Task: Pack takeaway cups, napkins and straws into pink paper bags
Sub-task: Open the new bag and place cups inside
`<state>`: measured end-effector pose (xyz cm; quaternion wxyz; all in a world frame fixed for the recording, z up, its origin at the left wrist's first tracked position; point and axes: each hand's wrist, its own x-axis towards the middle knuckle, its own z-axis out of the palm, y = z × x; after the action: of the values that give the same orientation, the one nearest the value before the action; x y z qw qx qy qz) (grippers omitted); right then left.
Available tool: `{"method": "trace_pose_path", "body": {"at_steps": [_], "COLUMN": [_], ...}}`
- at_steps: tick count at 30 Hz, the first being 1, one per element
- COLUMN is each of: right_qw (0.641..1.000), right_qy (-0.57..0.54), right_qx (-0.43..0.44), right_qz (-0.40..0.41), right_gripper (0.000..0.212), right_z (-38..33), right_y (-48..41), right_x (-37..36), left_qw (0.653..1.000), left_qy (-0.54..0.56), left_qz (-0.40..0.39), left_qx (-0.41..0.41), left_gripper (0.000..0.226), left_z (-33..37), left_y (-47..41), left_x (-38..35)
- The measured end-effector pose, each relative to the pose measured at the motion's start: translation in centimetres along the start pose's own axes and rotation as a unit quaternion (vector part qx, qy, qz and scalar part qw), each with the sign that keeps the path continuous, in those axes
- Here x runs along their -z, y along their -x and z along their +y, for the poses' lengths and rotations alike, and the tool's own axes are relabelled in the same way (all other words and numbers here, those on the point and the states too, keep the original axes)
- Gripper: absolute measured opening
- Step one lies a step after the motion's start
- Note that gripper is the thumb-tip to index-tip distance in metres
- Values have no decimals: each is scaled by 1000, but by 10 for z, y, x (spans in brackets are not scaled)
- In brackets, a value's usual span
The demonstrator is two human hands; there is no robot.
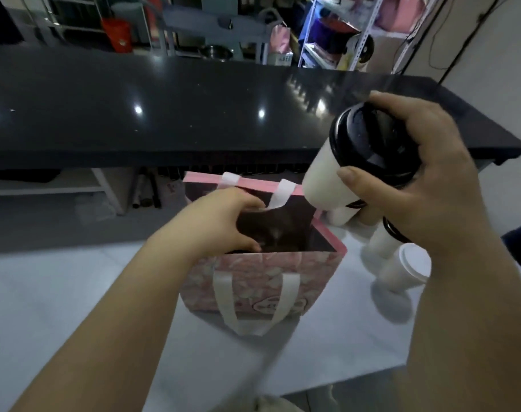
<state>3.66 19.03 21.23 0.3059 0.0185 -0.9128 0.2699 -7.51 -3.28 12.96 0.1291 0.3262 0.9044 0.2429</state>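
Head camera. Upright on a pale glossy tabletop (75, 292), a pink paper bag printed with pale hearts (262, 281), mouth open, dark inside. Down its front face, the near white ribbon handle (226, 304); over the back rim, the far handle (280, 194), flopped inward.

At the bag's left rim, the left hand (220, 221), fingers curled over the edge into the opening, gripping the paper.

Above and right of the bag, the right hand (431, 179), clenched round a white paper takeaway cup with a black plastic lid (327, 179): thumb on the cup wall just under the lid, fingers over the lid's far side. Cup tilted, base down-left beside the bag's far right corner; touching or not, impossible to tell.

Under that hand, more white cups on the tabletop, blurred, among them a leaning white-lidded cup (408, 269).

Behind, a long black polished counter (164, 108), dotted with light reflections.
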Motion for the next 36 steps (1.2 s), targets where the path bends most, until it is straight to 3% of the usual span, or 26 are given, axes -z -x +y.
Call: {"method": "trace_pose_path", "body": {"at_steps": [3,8,11,14,21,24,30,36], "right_qw": [998,974,962,946,851,854,906,877], "right_qy": [-45,-16,72,167,321,288,190,198], "right_qx": [-31,-93,-100,-92,-130,-158,-168,-175], "right_qz": [-35,-208,-243,-262,-395,-404,-340,-402], "right_gripper": [70,73,76,78,77,67,67,87], "right_z": [-13,-19,-13,-8,6,15,24,31], "right_y": [3,16,30,36,25,23,25,44], "right_x": [-16,-59,-66,-64,-104,-116,-112,-130], "left_qw": [998,993,992,992,987,984,983,984], "left_qy": [-19,-64,-94,-98,-126,-136,-141,-139], "left_qz": [-8,-18,-43,-48,-77,-85,-85,-82], "left_qx": [-59,-102,-75,-65,-66,-78,-84,-73], "left_gripper": [91,107,133,143,157,157,159,154], "left_z": [-1,-6,-13,-16,-8,-6,-2,-1], "left_y": [-3,-6,-4,-3,0,2,3,6], "left_x": [-2,1,-3,-8,-21,-26,-26,-23]}}
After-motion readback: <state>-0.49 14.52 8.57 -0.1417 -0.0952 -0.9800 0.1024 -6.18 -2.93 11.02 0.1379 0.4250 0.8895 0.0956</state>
